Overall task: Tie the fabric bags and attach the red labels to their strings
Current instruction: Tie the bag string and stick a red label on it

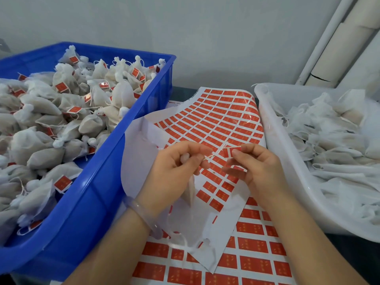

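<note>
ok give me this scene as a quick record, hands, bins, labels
left hand: grips a small bag by its neck, pinches its string
right hand: pinches a red label at the string
blue crate: at left, holds tied bags, many labelled
white tub: at right, holds loose bags, no labels showing
label sheets: between the bins, under the hands, partly peeled

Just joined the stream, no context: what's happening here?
A person is labelling a fabric bag. The left hand grips it and its string; the right hand pinches a red label at the string, above the label sheets. The blue crate on the left holds labelled bags; the white tub on the right holds bags without visible labels.
</note>
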Available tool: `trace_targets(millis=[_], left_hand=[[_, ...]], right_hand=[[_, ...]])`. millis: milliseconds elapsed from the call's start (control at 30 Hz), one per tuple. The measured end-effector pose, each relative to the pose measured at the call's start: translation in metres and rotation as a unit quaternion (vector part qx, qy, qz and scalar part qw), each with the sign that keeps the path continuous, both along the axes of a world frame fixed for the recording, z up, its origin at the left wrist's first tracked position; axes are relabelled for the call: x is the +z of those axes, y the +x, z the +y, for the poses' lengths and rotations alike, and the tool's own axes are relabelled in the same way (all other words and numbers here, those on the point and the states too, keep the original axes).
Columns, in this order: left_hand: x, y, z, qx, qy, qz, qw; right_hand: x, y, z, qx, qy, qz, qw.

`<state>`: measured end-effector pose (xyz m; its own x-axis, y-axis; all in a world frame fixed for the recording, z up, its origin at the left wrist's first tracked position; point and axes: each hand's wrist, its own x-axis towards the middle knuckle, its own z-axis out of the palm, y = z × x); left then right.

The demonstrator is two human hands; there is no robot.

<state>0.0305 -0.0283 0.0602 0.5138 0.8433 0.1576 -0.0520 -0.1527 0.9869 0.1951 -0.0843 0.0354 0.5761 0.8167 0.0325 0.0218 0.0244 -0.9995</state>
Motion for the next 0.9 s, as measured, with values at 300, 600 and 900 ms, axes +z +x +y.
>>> trace_targets(millis=[300, 600, 900], left_hand=[[-0.001, -0.003, 0.006, 0.028, 0.001, 0.004, 1.000], [0.009, -0.003, 0.012, -0.006, -0.055, -0.039, 0.998], [0.014, -0.005, 0.012, 0.003, -0.230, -0.277, 0.933]], right_hand=[[0.008, -0.006, -0.005, -0.017, 0.054, -0.024, 0.998], [0.013, -0.009, -0.006, 0.007, 0.082, 0.049, 0.995], [0.024, -0.008, -0.018, 0.310, 0.091, 0.082, 0.943]])
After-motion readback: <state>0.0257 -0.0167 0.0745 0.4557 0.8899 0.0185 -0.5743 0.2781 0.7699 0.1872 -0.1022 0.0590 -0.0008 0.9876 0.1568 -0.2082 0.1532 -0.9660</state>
